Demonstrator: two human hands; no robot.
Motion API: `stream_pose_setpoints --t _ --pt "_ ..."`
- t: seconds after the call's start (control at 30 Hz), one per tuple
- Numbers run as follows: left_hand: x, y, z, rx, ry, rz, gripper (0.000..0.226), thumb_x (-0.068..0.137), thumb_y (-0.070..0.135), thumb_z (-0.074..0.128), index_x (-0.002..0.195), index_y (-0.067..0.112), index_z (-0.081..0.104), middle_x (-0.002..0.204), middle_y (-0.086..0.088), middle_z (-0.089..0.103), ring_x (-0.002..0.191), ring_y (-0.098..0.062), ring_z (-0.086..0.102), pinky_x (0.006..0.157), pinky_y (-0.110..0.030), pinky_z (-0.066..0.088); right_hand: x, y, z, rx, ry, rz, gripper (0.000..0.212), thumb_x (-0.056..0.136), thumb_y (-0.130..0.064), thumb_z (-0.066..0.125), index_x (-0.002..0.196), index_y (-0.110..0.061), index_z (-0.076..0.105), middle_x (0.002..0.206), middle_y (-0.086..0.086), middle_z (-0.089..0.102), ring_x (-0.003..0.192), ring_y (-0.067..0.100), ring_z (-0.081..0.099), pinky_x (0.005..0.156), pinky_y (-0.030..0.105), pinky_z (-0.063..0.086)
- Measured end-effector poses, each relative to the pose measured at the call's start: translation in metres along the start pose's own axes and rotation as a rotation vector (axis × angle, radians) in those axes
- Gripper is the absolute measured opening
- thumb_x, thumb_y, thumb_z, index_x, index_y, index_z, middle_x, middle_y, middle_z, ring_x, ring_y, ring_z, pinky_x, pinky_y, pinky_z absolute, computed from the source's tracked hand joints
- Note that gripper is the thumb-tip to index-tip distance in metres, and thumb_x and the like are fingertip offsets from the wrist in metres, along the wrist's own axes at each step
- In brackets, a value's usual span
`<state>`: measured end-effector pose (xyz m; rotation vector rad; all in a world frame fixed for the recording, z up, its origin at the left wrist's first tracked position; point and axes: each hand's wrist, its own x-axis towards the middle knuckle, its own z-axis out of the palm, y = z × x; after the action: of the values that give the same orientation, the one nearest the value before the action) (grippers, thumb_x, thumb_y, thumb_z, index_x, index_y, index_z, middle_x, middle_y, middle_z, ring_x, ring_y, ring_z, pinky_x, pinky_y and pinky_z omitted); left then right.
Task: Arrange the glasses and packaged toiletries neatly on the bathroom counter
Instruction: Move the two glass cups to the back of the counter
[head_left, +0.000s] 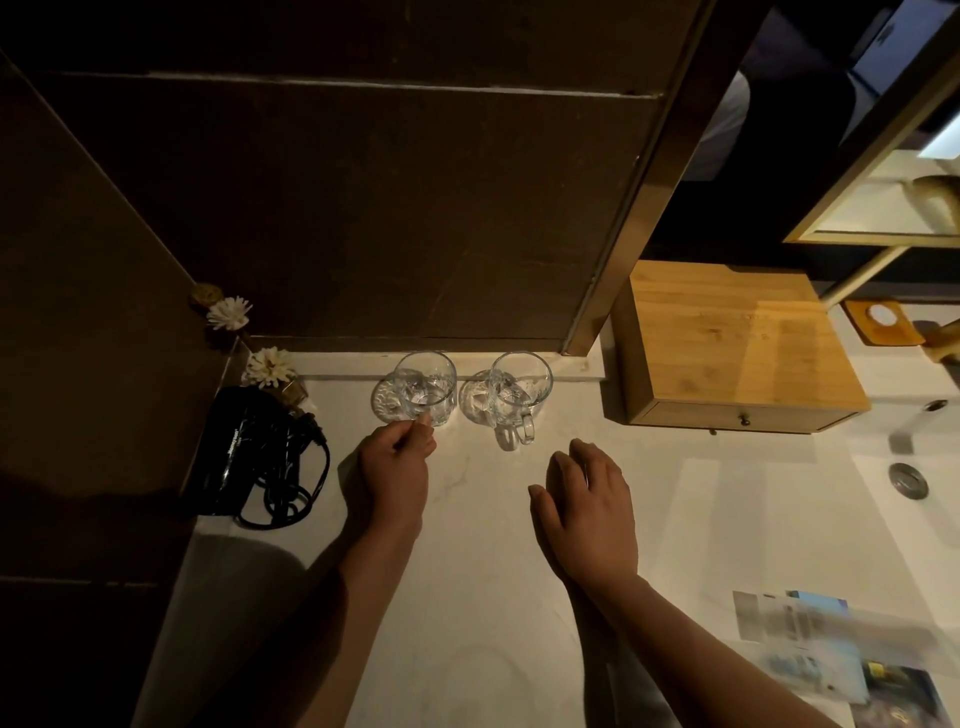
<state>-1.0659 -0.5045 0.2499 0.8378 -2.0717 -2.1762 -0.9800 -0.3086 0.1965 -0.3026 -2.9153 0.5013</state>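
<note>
Left hand (396, 470): curling its fingers on the near base of the left glass (426, 387).
Right hand (587, 512): hovering open, empty, near the handled right glass (519, 392).
Glasses: standing upright side by side at the far counter (467, 545) edge.

Head-worn view, steeply down, close.

White counter (467, 545) — two glass mugs (427, 387), black hairdryer (244, 452), wooden box (727, 348), packets (810, 644)
</note>
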Motion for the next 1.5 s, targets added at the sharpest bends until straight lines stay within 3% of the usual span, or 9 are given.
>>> stream_pose_setpoints --t 0.3,0.47,0.6,0.67,0.77,0.97,1.2,1.5 --pt "-0.002 0.0 -0.002 0.011 -0.019 0.016 0.024 0.092 0.022 0.067 0.104 0.002 0.072 0.088 -0.005 0.074 0.09 -0.024 0.073 0.077 -0.028 0.054 0.0 0.0 0.001 -0.004 -0.002 -0.003 0.049 0.092 -0.057 0.043 0.128 -0.023 0.051 0.145 0.002 0.045 0.134 0.023 0.038 0.107 0.04 0.039" --pt "-0.003 0.001 -0.003 -0.011 -0.063 0.001 0.023 0.093 0.021 0.066 0.106 0.002 0.071 0.09 -0.005 0.073 0.094 -0.025 0.072 0.072 -0.021 0.054 0.003 -0.004 -0.007 0.049 -0.01 0.022 0.049 0.089 -0.055 0.05 0.124 -0.022 0.057 0.141 0.003 0.05 0.129 0.024 0.043 0.102 0.04 0.043" --pt "-0.001 0.0 -0.007 -0.009 -0.104 0.019 0.022 0.094 0.013 0.063 0.112 0.001 0.068 0.102 -0.019 0.071 0.097 -0.029 0.07 0.066 -0.019 0.057 0.021 -0.018 -0.023 0.227 -0.01 0.103 0.044 0.091 -0.052 0.056 0.119 -0.019 0.063 0.123 0.003 0.061 0.114 0.021 0.052 0.091 0.035 0.048" --pt "-0.001 -0.001 -0.008 0.006 -0.114 0.034 0.018 0.093 0.011 0.064 0.109 0.004 0.068 0.103 -0.019 0.07 0.097 -0.028 0.07 0.066 -0.019 0.058 0.035 -0.031 -0.032 0.37 -0.041 0.179 0.044 0.092 -0.051 0.056 0.119 -0.018 0.065 0.108 0.001 0.067 0.094 0.013 0.059 0.077 0.029 0.052" --pt "-0.002 0.0 -0.009 0.026 -0.124 0.042 0.015 0.093 0.011 0.064 0.107 0.007 0.068 0.104 -0.019 0.07 0.1 -0.03 0.069 0.074 -0.028 0.058 0.05 -0.047 -0.039 0.459 -0.109 0.179 0.034 0.093 -0.047 0.058 0.104 -0.018 0.072 0.09 -0.001 0.072 0.07 0.003 0.057 0.062 0.02 0.043" --pt "-0.004 0.005 -0.011 0.033 -0.152 0.069 0.011 0.093 0.012 0.064 0.091 0.022 0.067 0.095 -0.012 0.07 0.096 -0.028 0.069 0.072 -0.026 0.057 0.055 -0.055 -0.034 0.495 -0.115 0.218 0.022 0.095 -0.031 0.06 0.1 -0.013 0.072 0.094 0.005 0.074 0.074 0.01 0.058 0.064 0.011 0.039" --pt "-0.004 0.005 -0.013 0.092 -0.148 0.076 0.006 0.094 0.014 0.064 0.098 0.015 0.067 0.102 -0.014 0.071 0.095 -0.025 0.07 0.065 -0.016 0.055 0.054 -0.06 -0.03 0.503 -0.103 0.219 0.024 0.095 -0.034 0.06 0.099 -0.014 0.072 0.092 0.004 0.074 0.072 0.008 0.058 0.065 0.013 0.041" --pt "-0.003 0.003 -0.014 0.132 -0.149 0.082 0.017 0.094 0.013 0.063 0.108 0.006 0.068 0.105 -0.017 0.07 0.096 -0.025 0.069 0.066 -0.016 0.055 0.054 -0.057 -0.029 0.507 -0.09 0.212 0.023 0.094 -0.033 0.061 0.099 -0.013 0.072 0.092 0.004 0.074 0.072 0.009 0.059 0.064 0.013 0.041"
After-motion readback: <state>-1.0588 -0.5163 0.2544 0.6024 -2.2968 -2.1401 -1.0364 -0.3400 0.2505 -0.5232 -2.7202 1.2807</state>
